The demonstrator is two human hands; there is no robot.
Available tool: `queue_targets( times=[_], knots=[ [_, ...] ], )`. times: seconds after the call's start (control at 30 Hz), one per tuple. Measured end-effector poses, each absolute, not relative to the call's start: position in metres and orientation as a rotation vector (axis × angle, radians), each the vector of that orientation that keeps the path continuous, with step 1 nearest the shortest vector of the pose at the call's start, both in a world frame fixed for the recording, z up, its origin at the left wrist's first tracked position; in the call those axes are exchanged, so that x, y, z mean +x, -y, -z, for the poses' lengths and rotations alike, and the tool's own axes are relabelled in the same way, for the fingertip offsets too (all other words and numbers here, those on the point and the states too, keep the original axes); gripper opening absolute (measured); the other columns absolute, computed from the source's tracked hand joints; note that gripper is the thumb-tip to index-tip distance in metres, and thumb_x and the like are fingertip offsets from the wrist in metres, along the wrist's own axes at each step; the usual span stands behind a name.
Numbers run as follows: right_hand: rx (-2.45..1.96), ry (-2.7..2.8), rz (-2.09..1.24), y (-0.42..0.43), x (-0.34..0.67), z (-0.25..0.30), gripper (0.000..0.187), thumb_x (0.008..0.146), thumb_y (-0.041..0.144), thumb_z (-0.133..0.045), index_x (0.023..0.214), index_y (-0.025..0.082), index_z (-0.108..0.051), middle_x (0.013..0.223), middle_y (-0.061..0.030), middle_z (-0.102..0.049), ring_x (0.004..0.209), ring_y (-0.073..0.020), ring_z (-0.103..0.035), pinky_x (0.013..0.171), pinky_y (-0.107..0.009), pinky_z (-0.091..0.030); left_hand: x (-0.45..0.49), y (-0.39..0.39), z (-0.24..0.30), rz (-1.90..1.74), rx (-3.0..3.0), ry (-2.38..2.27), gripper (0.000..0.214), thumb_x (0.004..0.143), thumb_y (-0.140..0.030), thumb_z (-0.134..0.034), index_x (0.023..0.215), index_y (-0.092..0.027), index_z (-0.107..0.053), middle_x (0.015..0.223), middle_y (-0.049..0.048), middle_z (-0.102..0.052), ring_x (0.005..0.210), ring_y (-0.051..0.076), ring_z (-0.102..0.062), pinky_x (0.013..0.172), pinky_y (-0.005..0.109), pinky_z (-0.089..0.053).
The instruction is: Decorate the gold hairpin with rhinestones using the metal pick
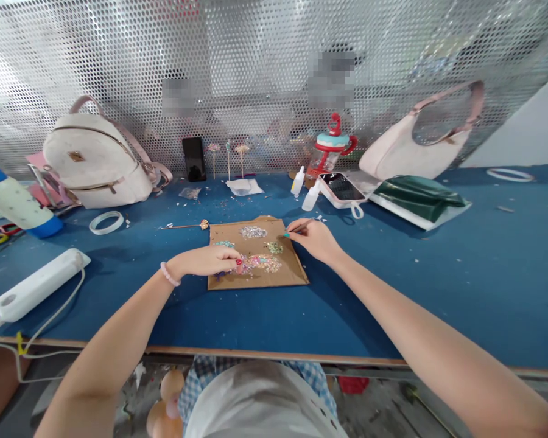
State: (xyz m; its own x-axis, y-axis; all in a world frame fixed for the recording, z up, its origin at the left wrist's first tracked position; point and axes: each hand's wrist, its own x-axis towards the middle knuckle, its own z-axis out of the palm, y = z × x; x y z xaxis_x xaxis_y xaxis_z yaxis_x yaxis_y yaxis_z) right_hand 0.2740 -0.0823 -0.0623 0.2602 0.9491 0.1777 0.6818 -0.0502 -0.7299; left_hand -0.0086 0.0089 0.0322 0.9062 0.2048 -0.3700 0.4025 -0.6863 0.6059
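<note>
A sheet of brown cardboard [256, 283] lies on the blue table, with small heaps of shiny flakes on it. The heaps are silver [253, 232], green [274, 247], blue [225, 244] and mixed pink [267, 263]. Over the pink heap is my left hand [210, 260], its fingers pinched together; anything between the fingertips is too small to make out. At the cardboard's right edge, my right hand [318, 240] grips a thin, dark, stick-like tool [300, 227] between thumb and fingers. A thin stick with a decorated head [204, 224] lies left of the cardboard's far corner.
Behind stand decorated sticks [229, 159], a black phone [194, 159], glue bottles [298, 181], a white-cased phone [342, 188] and a red-lidded cup [331, 149]. A backpack [95, 158], tape roll [106, 222] and power strip [41, 286] are left; a handbag [411, 146] and green packet [420, 198] right.
</note>
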Motion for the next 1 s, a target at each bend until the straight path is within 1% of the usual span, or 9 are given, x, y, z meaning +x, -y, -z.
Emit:
queue_targets(
  times=[0.17, 0.37, 0.67, 0.87, 1.0],
  knots=[
    [-1.762, 1.491, -0.472, 0.082, 0.274, 0.062, 0.031, 0.090, 0.036, -0.054, 0.114, 0.016, -0.055, 0.115, -0.0077, -0.059, 0.098, -0.0186, -0.060, 0.083, -0.040, -0.053, -0.008, -0.008, -0.033, 0.341, 2.351, -0.418, 0.027, 0.094, -0.036, -0.053, 0.106, -0.013, -0.058, 0.102, 0.0062, -0.061, 0.087, 0.018, -0.061, 0.077, 0.036, -0.053],
    [-1.647, 1.527, -0.472, 0.088, 0.268, 0.057, 0.030, 0.091, 0.036, -0.054, 0.113, 0.016, -0.056, 0.114, -0.0074, -0.059, 0.097, -0.0182, -0.060, 0.083, -0.039, -0.053, -0.008, -0.010, -0.028, 0.337, 2.352, -0.437, 0.026, 0.094, -0.036, -0.053, 0.106, -0.013, -0.059, 0.101, 0.0060, -0.061, 0.086, 0.017, -0.061, 0.075, 0.035, -0.054],
    [-1.452, 1.599, -0.476, 0.100, 0.249, 0.049, 0.029, 0.090, 0.036, -0.054, 0.112, 0.016, -0.057, 0.112, -0.0071, -0.060, 0.096, -0.0178, -0.060, 0.082, -0.039, -0.053, -0.007, -0.012, -0.025, 0.291, 2.359, -0.446, 0.026, 0.094, -0.035, -0.053, 0.108, -0.013, -0.058, 0.104, 0.0067, -0.061, 0.088, 0.018, -0.061, 0.077, 0.036, -0.054],
    [-1.367, 1.657, -0.468, 0.105, 0.242, 0.042, 0.027, 0.090, 0.036, -0.055, 0.109, 0.015, -0.058, 0.109, -0.0066, -0.061, 0.094, -0.0171, -0.061, 0.081, -0.038, -0.053, -0.006, -0.013, -0.023, 0.260, 2.378, -0.432, 0.026, 0.094, -0.035, -0.053, 0.108, -0.013, -0.058, 0.105, 0.0070, -0.061, 0.091, 0.019, -0.061, 0.081, 0.038, -0.053],
    [-1.341, 1.702, -0.466, 0.109, 0.236, 0.038, 0.026, 0.090, 0.035, -0.055, 0.106, 0.015, -0.059, 0.107, -0.0062, -0.061, 0.093, -0.0166, -0.061, 0.081, -0.037, -0.053, -0.007, -0.013, -0.023, 0.263, 2.365, -0.440, 0.026, 0.094, -0.035, -0.053, 0.109, -0.013, -0.058, 0.105, 0.0070, -0.061, 0.090, 0.018, -0.061, 0.079, 0.037, -0.053]
  ],
)
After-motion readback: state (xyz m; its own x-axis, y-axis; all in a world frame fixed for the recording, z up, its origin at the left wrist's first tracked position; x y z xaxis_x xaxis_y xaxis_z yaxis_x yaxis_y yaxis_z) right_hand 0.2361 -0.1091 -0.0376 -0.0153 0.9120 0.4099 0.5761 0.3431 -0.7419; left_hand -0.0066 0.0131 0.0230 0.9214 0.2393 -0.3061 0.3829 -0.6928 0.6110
